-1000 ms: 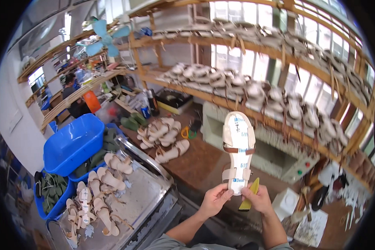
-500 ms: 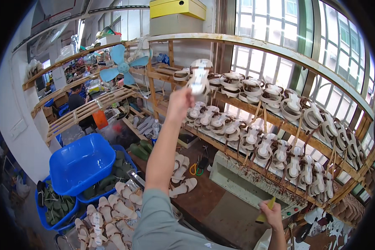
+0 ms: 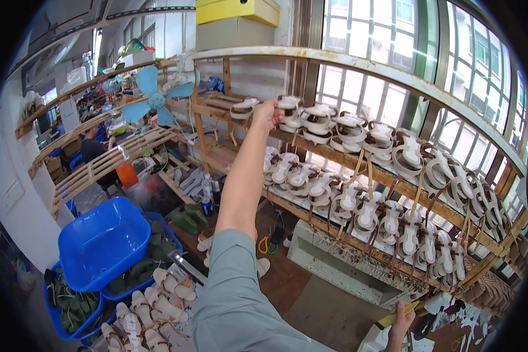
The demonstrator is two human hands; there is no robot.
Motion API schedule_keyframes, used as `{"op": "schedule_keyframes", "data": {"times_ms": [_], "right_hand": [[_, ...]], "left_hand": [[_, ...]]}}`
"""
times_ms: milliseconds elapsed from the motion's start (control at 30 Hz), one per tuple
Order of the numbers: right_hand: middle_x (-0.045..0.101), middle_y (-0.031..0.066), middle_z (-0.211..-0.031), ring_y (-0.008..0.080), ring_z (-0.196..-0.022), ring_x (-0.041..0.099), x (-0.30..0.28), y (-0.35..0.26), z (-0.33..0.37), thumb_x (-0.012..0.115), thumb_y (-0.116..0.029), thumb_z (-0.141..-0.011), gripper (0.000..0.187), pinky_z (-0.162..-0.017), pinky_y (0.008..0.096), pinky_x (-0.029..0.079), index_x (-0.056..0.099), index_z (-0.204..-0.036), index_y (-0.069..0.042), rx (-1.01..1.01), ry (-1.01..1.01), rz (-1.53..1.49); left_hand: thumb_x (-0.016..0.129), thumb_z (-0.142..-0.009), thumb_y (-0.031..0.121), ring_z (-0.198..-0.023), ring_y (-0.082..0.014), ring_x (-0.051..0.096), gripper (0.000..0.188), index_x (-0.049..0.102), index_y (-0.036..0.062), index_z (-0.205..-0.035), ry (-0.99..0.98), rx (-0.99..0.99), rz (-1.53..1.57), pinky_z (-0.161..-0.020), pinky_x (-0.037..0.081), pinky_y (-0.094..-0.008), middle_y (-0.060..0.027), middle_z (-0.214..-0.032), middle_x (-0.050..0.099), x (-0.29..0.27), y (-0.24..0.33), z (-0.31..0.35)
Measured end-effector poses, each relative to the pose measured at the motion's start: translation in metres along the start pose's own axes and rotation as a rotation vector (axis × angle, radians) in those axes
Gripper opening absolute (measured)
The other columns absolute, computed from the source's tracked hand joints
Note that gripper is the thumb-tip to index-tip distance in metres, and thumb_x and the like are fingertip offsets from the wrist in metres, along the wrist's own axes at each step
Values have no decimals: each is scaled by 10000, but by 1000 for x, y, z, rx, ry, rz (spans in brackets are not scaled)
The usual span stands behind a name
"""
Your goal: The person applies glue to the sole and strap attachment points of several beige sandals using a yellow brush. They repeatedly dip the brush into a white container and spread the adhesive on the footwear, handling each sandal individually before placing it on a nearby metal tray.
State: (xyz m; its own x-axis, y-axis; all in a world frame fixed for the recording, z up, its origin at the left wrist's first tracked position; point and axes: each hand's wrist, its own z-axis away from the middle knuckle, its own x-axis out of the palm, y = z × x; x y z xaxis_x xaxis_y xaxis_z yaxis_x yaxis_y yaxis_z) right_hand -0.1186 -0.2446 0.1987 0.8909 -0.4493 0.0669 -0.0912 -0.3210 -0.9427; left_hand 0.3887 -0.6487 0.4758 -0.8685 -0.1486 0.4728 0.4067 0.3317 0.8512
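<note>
Wooden rack (image 3: 358,66) fills most of the view: long shelves running across tall barred windows, sandals along two levels. Below it, a brown workbench (image 3: 280,280). At the back of the bench, under the rack, a pale green metal box (image 3: 320,240), chipped and rust-spotted, long opening facing the worker.

Left arm (image 3: 240,188), grey-green sleeve pushed above the elbow, stretched up and forward to the upper shelf. At left, a blue basin (image 3: 102,240), tilted, perched over tubs of dark green pieces. Behind, a fan (image 3: 156,101) with pale blue blades; beyond the slatted rails, a seated person (image 3: 92,154) in a dark top.

Lower shelf: a close-packed row of sandals (image 3: 346,202), pale soles, brown straps hanging over the edge. More beige sandals (image 3: 158,302) grouped low at left.

Left hand (image 3: 266,116) at the upper shelf, fingers curled, tips against the near side of a white-soled sandal (image 3: 289,104), which lies on that shelf. Whether the fingers pinch it or merely touch, cannot tell. Another sandal (image 3: 244,108) just left of the wrist.

Right hand (image 3: 401,320) low at right, near the metal box, fingers pressed around a flat yellow-green tool (image 3: 388,320), one end jutting past the fingers. Smallest noted: scissors (image 3: 273,249) with orange and green handles, lying on the bench.
</note>
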Motion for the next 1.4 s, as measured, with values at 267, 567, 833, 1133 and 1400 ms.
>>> {"op": "schedule_keyframes", "data": {"times_ms": [267,567,833,1133,1400], "right_hand": [[468,-8,-652,70,-582,428,12,5,-10,533,-232,-913,179,-540,221,344,495,-831,-78,396,-67,-226],[432,-34,-533,44,-368,415,-11,73,15,452,-478,-903,410,-293,167,301,517,-757,-100,722,-319,-187],[567,125,-1077,185,-856,545,-50,251,63,485,-125,-924,313,-667,262,479,467,-1193,34,664,-750,-913],[507,39,-797,112,-668,418,-51,244,218,455,-294,-941,264,-602,250,346,512,-1035,-53,672,-727,-879],[521,43,-712,106,-545,466,-60,155,247,464,-300,-938,314,-504,248,403,500,-1077,-21,134,-536,-523]], "left_hand": [[549,-833,163,-540,-84,539,167,591,17,-902,-2,297,-42,-432,414,-222,-17,-742,602,-22,-120,304],[531,-871,176,-635,-84,541,181,614,25,-928,306,-243,-712,-562,443,-243,-16,-736,610,-203,-305,647],[539,-767,134,-929,-369,551,232,599,25,-962,708,-506,-1965,-792,451,-421,-218,-1004,585,-389,-155,783],[567,-766,105,-1028,-345,535,182,639,31,-915,255,-158,-1763,-870,426,-373,-167,-1064,599,-437,-161,887],[526,-904,180,-583,-113,583,220,617,-18,-934,266,121,-829,-523,432,-225,-74,-666,635,-276,-156,828]]}}
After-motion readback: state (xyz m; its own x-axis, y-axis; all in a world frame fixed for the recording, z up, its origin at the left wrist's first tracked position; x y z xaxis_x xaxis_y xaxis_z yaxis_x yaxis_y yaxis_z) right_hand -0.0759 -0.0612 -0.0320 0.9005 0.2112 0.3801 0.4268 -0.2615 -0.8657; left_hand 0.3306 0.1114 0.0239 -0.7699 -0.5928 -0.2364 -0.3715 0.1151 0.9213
